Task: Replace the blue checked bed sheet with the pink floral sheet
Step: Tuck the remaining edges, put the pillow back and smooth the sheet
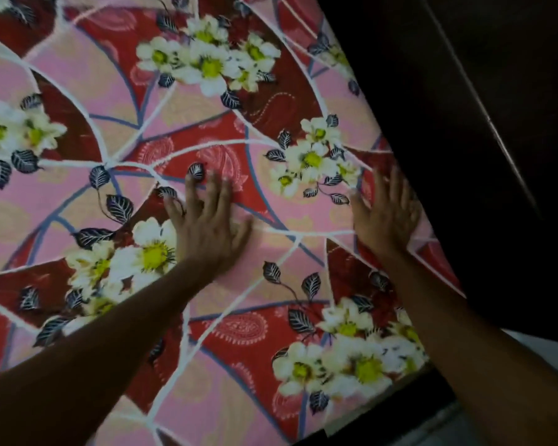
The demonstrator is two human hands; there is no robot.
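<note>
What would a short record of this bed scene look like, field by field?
cover: pink and red floral fabric bed sheet, spread flat over the bed
left hand: palm down on the sheet, fingers straight
right hand: palm down near the sheet's right edge, slightly blurred
beside bed: dark panel along the right edge
blue checked sheet: not in view

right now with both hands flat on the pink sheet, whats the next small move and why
Probably slide the right hand outward, to smooth the pink sheet toward its right-hand edge. Both hands lie flat on it with straight fingers. The left hand is further in and the right sits just beside that edge, so the fabric there looks like the part left to settle.
</note>
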